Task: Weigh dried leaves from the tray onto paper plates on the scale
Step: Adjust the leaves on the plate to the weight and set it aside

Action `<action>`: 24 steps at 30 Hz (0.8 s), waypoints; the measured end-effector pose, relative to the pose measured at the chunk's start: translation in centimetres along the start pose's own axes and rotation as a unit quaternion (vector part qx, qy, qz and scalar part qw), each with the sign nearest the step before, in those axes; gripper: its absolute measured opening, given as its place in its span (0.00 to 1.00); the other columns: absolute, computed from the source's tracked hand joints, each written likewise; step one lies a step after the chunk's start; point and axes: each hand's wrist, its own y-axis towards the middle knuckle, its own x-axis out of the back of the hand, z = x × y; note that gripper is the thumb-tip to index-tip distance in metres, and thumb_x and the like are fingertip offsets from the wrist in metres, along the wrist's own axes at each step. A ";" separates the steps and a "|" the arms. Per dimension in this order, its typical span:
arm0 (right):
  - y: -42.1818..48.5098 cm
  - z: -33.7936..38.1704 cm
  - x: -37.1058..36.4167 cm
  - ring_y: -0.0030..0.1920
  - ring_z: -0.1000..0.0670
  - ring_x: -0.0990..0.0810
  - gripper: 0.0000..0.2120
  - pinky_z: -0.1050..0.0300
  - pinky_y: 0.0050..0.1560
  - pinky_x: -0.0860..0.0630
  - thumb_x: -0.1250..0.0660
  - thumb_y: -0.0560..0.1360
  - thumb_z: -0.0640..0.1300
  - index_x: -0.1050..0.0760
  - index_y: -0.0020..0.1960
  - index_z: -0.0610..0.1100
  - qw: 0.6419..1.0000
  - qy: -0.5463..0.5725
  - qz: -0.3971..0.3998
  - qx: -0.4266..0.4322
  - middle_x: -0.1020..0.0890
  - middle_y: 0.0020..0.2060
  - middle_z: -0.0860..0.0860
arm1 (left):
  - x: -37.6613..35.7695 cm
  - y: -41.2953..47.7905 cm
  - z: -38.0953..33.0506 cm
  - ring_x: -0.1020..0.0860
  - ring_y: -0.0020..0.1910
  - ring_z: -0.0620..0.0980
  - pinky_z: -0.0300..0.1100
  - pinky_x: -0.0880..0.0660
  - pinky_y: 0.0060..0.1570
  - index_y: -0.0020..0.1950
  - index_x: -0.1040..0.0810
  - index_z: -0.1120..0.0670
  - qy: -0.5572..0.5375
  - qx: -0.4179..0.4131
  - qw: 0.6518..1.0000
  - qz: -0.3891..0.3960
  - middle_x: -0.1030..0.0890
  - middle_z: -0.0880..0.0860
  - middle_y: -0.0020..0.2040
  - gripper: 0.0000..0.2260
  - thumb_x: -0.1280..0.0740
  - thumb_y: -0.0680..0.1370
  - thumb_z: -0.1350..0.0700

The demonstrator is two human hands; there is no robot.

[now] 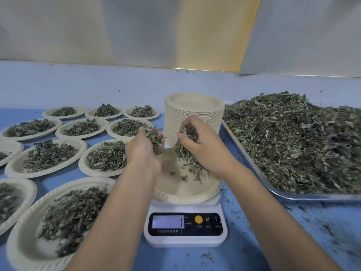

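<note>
Dried leaves (297, 141) — grey-green, crumpled, stemmy — heaped high on tray (254, 167)

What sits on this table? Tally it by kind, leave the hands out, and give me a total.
Scale: 1
Nearly empty paper plate on it: 1
Filled paper plates: 11
Stack of empty plates: 1
Tray of dried leaves: 1
Total: 15

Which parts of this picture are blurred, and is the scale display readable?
Head view: leaves on the near-left plate and far right on the tray are smeared; the centre is sharper; the scale display is pale and washed out, its digits not legible.
</note>
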 end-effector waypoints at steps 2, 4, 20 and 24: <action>0.0 -0.1 -0.2 0.39 0.61 0.32 0.04 0.68 0.38 0.36 0.38 0.79 0.49 0.33 0.49 0.50 1.000 -0.018 0.018 -0.012 0.29 0.42 0.59 | 0.1 0.1 -0.4 0.26 0.26 0.45 0.36 0.26 0.26 0.41 0.28 0.56 -0.007 -0.005 1.000 -0.002 0.24 0.52 0.34 0.12 0.43 0.83 0.56; -0.1 -0.1 -0.5 0.41 0.61 0.32 0.05 0.65 0.40 0.35 0.39 0.79 0.52 0.33 0.50 0.51 0.998 -0.024 0.044 -0.033 0.30 0.43 0.60 | 0.2 0.0 -0.7 0.26 0.27 0.45 0.36 0.26 0.27 0.41 0.28 0.56 -0.013 -0.007 1.000 -0.004 0.24 0.52 0.34 0.12 0.43 0.83 0.56; -0.1 0.0 -0.8 0.45 0.55 0.18 0.05 0.61 0.50 0.24 0.29 0.74 0.44 0.17 0.49 0.45 0.987 0.127 0.044 -0.086 0.15 0.42 0.52 | 0.3 -0.1 -1.2 0.27 0.24 0.45 0.36 0.27 0.27 0.40 0.28 0.56 -0.016 -0.010 1.000 -0.016 0.24 0.52 0.31 0.12 0.43 0.83 0.56; 0.1 0.6 -0.4 0.44 0.59 0.18 0.05 0.69 0.47 0.24 0.29 0.74 0.40 0.18 0.49 0.45 0.972 0.220 -0.016 -0.079 0.15 0.43 0.52 | 0.5 0.0 -1.2 0.27 0.25 0.45 0.36 0.27 0.26 0.41 0.28 0.55 -0.009 -0.008 1.000 -0.018 0.23 0.50 0.30 0.12 0.43 0.83 0.55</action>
